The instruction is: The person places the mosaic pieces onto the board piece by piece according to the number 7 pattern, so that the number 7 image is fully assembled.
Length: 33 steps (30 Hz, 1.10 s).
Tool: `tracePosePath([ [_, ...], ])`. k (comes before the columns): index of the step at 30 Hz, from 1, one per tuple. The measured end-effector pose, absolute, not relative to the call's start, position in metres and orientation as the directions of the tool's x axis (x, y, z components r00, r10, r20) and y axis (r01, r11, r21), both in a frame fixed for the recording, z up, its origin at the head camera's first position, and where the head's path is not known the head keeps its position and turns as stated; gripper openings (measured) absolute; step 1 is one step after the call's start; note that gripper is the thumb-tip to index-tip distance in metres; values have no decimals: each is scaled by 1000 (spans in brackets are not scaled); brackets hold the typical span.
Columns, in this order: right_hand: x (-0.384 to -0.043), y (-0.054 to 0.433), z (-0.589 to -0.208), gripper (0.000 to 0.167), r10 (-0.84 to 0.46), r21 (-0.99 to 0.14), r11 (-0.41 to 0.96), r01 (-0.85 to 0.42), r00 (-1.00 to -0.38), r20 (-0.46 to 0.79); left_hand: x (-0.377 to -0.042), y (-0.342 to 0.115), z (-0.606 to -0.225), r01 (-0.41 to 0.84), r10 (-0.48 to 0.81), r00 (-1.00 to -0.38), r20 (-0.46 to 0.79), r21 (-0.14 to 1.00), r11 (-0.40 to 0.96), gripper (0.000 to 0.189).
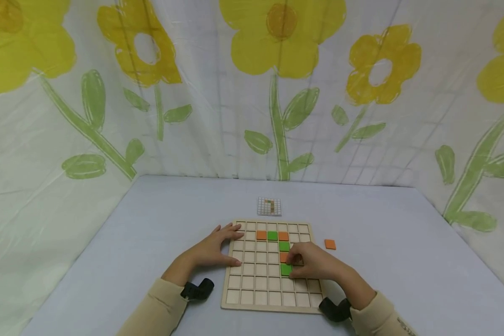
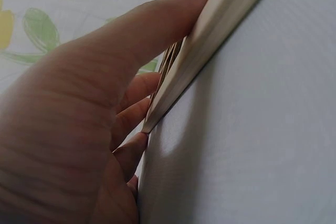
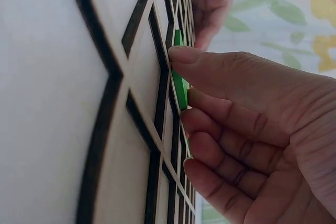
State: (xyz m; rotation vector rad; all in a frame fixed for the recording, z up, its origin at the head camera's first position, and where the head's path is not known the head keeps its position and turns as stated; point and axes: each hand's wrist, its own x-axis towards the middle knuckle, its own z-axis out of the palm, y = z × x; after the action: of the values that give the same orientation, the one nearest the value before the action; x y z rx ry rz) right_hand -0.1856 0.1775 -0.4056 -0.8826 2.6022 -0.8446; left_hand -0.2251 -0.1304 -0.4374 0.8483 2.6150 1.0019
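Observation:
A wooden grid board (image 1: 260,283) with square cells lies flat on the table. My left hand (image 1: 207,250) rests at its left edge with fingers spread; in the left wrist view the thumb (image 2: 163,19) lies over the rim. With thumb and forefinger, my right hand (image 1: 319,262) pinches a green square tile (image 3: 181,90) at its cell in the lower part of a column. Above that tile, the column holds an orange tile (image 1: 283,257), a green tile (image 1: 283,246) and another orange one at the top. A green and an orange tile continue that top row leftward.
One loose orange tile (image 1: 330,244) lies on the table right of the board. Behind the board is a small printed grid card (image 1: 269,206) with coloured squares. A white curtain with yellow flowers (image 1: 281,21) hangs at the table's far edge.

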Motion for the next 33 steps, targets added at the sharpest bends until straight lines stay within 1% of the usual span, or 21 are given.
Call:
tracePosePath([
  [8,-186,178,-405,21,-632,-599,639,-482,-773,-51,-227,-130,-439,454,594,-804,15,662,597,76],
  [14,-184,180,-402,22,-629,-620,626,-473,-776,-42,-225,-131,-440,450,593,-805,12,664,597,76],
  [18,-187,192,-398,23,-583,-650,625,-431,-812,-22,-226,-131,-441,454,595,-803,15,663,596,76],
  [23,-197,217,-396,28,-499,-634,660,-404,-866,32,-228,-130,-442,466,609,-793,18,662,587,76],
  [27,-205,238,-397,32,-441,-642,665,-382,-894,75,-228,-130,-441,465,605,-796,19,660,590,76],
  [33,-213,264,-401,35,-339,-634,711,-303,-938,68,-227,-131,-441,448,595,-804,0,659,605,75],
])
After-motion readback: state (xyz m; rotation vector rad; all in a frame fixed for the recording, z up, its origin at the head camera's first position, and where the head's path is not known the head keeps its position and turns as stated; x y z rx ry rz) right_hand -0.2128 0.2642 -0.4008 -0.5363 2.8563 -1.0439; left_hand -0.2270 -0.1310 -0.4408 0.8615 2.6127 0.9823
